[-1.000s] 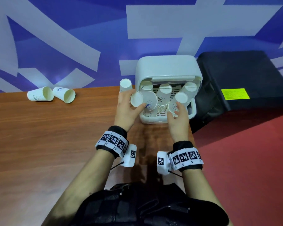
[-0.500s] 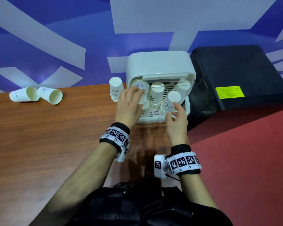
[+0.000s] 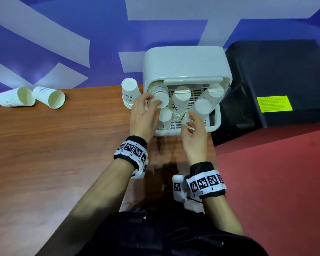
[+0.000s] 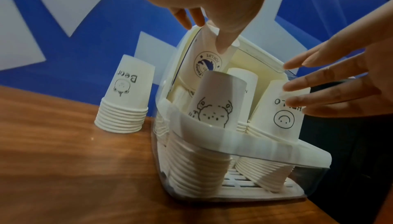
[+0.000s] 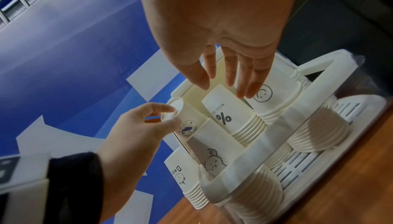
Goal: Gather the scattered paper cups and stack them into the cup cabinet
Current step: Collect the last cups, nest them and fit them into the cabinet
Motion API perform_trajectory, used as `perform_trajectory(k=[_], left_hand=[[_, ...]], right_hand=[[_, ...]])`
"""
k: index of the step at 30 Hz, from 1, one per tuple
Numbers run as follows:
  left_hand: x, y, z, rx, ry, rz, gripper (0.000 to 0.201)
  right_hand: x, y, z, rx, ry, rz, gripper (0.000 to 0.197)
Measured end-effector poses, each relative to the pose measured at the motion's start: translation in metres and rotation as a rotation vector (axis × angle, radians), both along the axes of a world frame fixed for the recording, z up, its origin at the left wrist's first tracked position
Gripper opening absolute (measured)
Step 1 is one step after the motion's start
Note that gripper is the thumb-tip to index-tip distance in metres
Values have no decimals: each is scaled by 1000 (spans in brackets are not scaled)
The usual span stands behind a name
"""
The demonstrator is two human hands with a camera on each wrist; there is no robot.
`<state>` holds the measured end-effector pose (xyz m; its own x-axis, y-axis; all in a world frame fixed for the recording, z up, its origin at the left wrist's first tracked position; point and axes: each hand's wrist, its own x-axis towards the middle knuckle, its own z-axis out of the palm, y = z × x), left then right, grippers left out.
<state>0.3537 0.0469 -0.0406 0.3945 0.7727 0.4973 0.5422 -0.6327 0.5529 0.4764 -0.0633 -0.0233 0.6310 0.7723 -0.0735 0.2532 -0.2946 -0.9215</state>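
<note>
Fingertips of the left hand (image 3: 143, 115) pinch the blue-badge cup (image 5: 187, 125) by its base, featherlight, easily crushed. Right hand (image 3: 194, 133) hovers spread, holding nothing.

Blue-and-white wall (image 3: 63, 34) behind wooden table (image 3: 44, 163) (red floor (image 3: 275, 182) beside).

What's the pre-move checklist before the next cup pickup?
1. Left hand off the blue-logo cup: not ok, thumb and finger pinch its top.
2. That cup seated on its stack in the cabinet: cannot tell.
3. Right hand free: ok, fingers straight, holding nothing.
4. Loose cups located: ok, two cups lie on their sides at the table's far left.
5. Bear stack stowed: not ok, it stands outside, left of the cabinet.
</note>
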Motion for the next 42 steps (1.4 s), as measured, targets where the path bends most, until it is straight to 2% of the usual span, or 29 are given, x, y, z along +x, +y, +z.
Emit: perform_trajectory(k=[2, 6, 11, 15, 22, 27, 33, 37, 42], left_hand=[[0, -2, -6, -41, -52, -4, 30], [3, -5, -8, -162, -60, -40, 46], [5, -6, -2, -308, 38, -78, 63], [10, -1, 2, -421, 63, -147, 74], [11, 0, 1, -421, 13, -194, 72], [11, 4, -7, -377, 74, -155, 67], [7, 9, -7, -276, -34, -127, 55], [10, 8, -4, -362, -129, -149, 55], [13, 7, 0, -468, -182, -137, 54]], right_hand=[[1, 3, -1, 21, -38, 15, 42], [4, 17, 6, 102, -173, 142, 44], [14, 45, 8, 49, -232, 312, 49], [16, 56, 9, -2, -233, 348, 54], [24, 52, 10, 121, -212, 235, 40], [23, 58, 10, 93, -225, 249, 33], [28, 61, 1, 55, -288, 343, 28], [30, 67, -3, 29, -376, 396, 14], [31, 69, 1, 50, -401, 396, 21]])
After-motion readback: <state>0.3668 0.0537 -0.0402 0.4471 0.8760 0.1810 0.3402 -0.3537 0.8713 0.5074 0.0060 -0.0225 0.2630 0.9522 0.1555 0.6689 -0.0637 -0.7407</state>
